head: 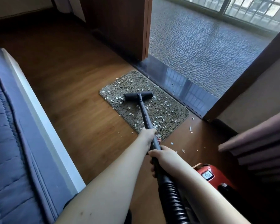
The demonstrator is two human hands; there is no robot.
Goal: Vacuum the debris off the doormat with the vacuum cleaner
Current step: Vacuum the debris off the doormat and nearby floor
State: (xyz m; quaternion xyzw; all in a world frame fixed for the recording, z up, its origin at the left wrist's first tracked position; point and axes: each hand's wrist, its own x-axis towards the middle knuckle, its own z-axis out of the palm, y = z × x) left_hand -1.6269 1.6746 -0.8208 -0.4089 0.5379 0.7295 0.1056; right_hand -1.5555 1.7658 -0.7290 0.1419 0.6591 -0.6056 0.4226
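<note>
Shaggy pile doormat (165, 110) on smooth wooden floor (74, 88) (glossy dark stone threshold (184, 88) beside).

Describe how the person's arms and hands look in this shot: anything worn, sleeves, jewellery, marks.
Both forearms are bare as far as the frame shows; no sleeves appear. The left hand and the right hand wear no gloves, and no rings, watch or bracelets show. The left forearm bears a few small dark spots near the bottom edge.

Left hand (149, 135) ahead, right hand (162, 156) behind, both gripping
</note>
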